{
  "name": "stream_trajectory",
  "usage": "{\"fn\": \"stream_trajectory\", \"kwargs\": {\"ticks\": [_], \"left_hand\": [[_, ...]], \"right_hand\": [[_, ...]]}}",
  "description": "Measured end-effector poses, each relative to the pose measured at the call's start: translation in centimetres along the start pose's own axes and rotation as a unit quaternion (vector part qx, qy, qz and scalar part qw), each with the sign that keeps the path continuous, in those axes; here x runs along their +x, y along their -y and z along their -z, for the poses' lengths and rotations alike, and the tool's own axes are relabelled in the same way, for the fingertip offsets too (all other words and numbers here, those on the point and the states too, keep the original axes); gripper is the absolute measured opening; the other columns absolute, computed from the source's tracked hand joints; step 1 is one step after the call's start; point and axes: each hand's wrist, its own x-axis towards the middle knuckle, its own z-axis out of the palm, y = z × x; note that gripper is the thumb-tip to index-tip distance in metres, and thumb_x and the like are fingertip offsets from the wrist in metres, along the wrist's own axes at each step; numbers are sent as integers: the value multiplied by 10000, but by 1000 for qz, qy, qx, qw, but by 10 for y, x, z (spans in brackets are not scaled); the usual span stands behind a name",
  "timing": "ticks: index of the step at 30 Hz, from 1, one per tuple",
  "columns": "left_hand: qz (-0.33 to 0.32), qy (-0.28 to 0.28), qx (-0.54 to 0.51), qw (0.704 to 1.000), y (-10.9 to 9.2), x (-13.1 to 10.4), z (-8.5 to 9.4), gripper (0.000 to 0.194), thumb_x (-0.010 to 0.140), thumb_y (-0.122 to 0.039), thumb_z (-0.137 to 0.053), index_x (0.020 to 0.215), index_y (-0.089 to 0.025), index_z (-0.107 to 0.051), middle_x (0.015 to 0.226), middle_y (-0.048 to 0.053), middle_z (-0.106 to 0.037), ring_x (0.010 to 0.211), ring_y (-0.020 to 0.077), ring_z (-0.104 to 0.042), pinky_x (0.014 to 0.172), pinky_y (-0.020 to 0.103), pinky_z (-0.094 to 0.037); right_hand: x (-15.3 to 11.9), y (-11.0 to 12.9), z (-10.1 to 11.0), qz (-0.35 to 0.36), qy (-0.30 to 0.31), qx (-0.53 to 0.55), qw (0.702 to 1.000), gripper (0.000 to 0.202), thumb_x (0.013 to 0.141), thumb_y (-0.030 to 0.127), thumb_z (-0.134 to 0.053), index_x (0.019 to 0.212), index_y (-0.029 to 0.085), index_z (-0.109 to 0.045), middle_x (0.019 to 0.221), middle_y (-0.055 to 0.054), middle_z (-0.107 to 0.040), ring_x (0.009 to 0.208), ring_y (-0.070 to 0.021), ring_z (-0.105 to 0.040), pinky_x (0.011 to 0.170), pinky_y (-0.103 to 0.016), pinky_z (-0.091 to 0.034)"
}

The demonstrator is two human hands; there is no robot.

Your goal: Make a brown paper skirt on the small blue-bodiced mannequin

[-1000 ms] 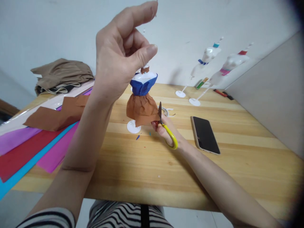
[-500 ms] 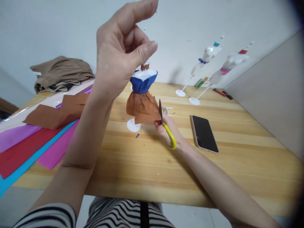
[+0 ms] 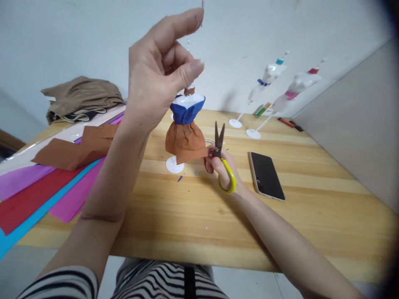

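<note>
A small white mannequin (image 3: 190, 98) on a round base stands upright on the table, dressed in a blue paper top (image 3: 187, 113) and a gathered brown paper skirt (image 3: 186, 141). My left hand (image 3: 165, 66) is closed around the thin rod above its neck, hiding part of it. The index finger points away, with a small thin scrap at its tip. Yellow-handled scissors (image 3: 220, 151) are in my right hand (image 3: 221, 166), just right of the skirt's hem, their blades spread and pointing up.
Coloured paper sheets (image 3: 46, 195) and a folded brown cloth (image 3: 81, 97) lie at the left. Two more mannequins (image 3: 271, 74) (image 3: 301, 83) stand at the back right, near a green tube (image 3: 263, 109). A phone (image 3: 267, 176) lies right of my right hand.
The scissors have moved slightly right, away from the skirt's edge, and their blades have spread apart. My left hand keeps its place at the mannequin's neck.
</note>
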Motion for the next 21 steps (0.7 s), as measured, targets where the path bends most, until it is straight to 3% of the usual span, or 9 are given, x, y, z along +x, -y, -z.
{"fn": "stream_trajectory", "kwargs": {"ticks": [1, 3, 9, 11, 13, 15, 19, 21], "left_hand": [[21, -34, 8, 999, -4, -1, -2, 321, 826, -115, -815, 1140, -132, -752, 928, -29, -804, 609, 65, -685, 490, 179, -573], [31, -15, 21, 999, -11, -2, -4, 323, 834, -152, -825, 1146, -152, -745, 825, -48, -785, 613, 77, -685, 517, 202, -575], [81, -44, 62, 994, -22, -5, -6, 357, 808, -225, -864, 1150, -279, -776, 807, -55, -764, 646, 109, -676, 617, 256, -581], [92, -69, 67, 991, -21, -5, -6, 351, 801, -272, -870, 1141, -294, -782, 851, -39, -759, 644, 122, -677, 593, 267, -572], [96, -78, 65, 990, -20, -3, -6, 372, 777, -310, -880, 1138, -324, -792, 1032, -24, -772, 676, 132, -693, 549, 268, -558], [94, -65, 49, 992, -19, -1, -5, 423, 714, -300, -912, 1121, -350, -807, 1228, -35, -748, 704, 136, -706, 505, 259, -538], [126, -45, 28, 991, -14, 6, 1, 423, 670, -280, -929, 1079, -309, -823, 1121, -7, -772, 689, 152, -715, 532, 275, -563], [115, 9, 6, 993, -11, 9, 6, 438, 690, -280, -908, 1117, -282, -813, 1144, -5, -776, 717, 165, -742, 579, 296, -596]], "right_hand": [[-1, -2, -1, -2, -23, 29, 999, 448, 922, 680, -590, 1004, 240, -575, 729, 29, -487, 545, -151, -442, 546, -350, -384], [-1, -5, -4, 4, -62, 70, 996, 395, 927, 627, -621, 1063, 259, -584, 744, 32, -496, 532, -149, -440, 538, -356, -407], [-3, -3, -8, 8, -68, 101, 992, 306, 934, 559, -654, 1081, 294, -611, 756, 10, -518, 537, -169, -450, 527, -377, -409], [-3, -2, -7, 8, -61, 101, 993, 324, 926, 567, -676, 1064, 279, -619, 748, 17, -515, 532, -158, -464, 535, -368, -410], [-2, -1, -7, 9, -55, 103, 993, 352, 922, 581, -682, 1057, 262, -623, 729, 33, -508, 525, -143, -471, 539, -350, -408], [-2, -1, -7, 7, -56, 102, 993, 376, 919, 591, -681, 1068, 250, -625, 723, 42, -514, 526, -136, -477, 539, -335, -407], [-1, 1, -6, 10, -64, 101, 993, 380, 907, 597, -689, 1063, 257, -625, 696, 42, -518, 524, -153, -474, 526, -345, -400], [1, 3, -5, 13, -67, 105, 992, 374, 902, 603, -693, 1051, 266, -628, 669, 38, -511, 519, -166, -467, 515, -355, -388]]}}
